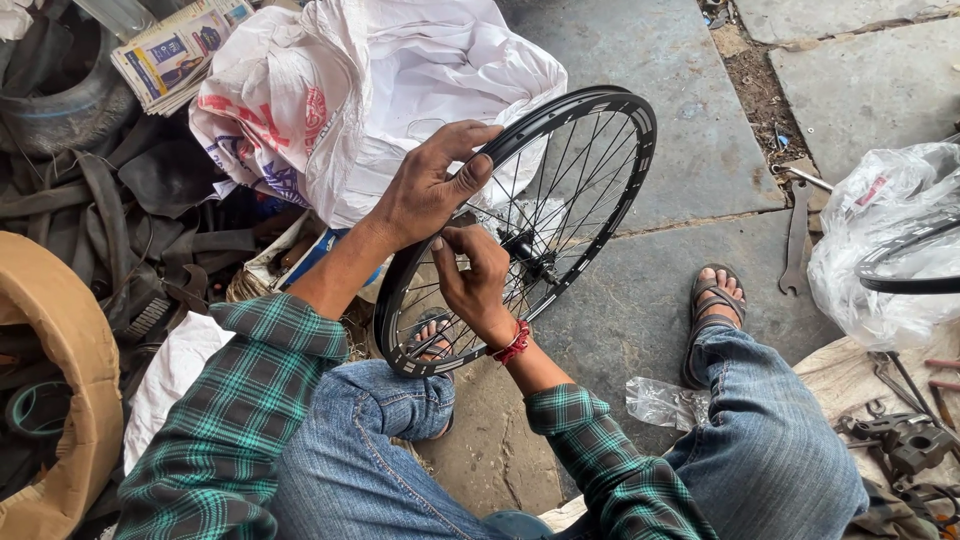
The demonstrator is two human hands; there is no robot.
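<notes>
**Both hands on a black spoked wheel, held upright over the stone floor**

A black metal bicycle wheel rim with thin steel spokes [560,180] stands tilted on edge between the person's knees, its lower arc just beside the sandalled left foot [432,340] and its upper arc reaching toward the white printed plastic sack [400,90] behind it. The left hand [430,185] closes around the upper left part of the rim, thumb pressed along the inner face and fingers curled over the outer edge, so it has a firm hold on the wheel. The right hand [475,275] sits lower, inside the ring of spokes near the dark hub [528,250]; its fingers are pinched together around a spoke or something small on one, though what exactly lies between the fingertips is too small to tell. A red thread band [513,343] circles that wrist.

The grey stone slab floor [690,120] carries a flat steel spanner [797,245] to the right of the wheel, well apart from it. A crumpled clear plastic wrapper [660,400] lies near the right knee. Another black rim wrapped in a clear plastic bag [890,250] rests at the right edge. Dark rubber inner tubes and strips [130,210] pile up on the left, beside a curved tan tyre [60,340].
</notes>
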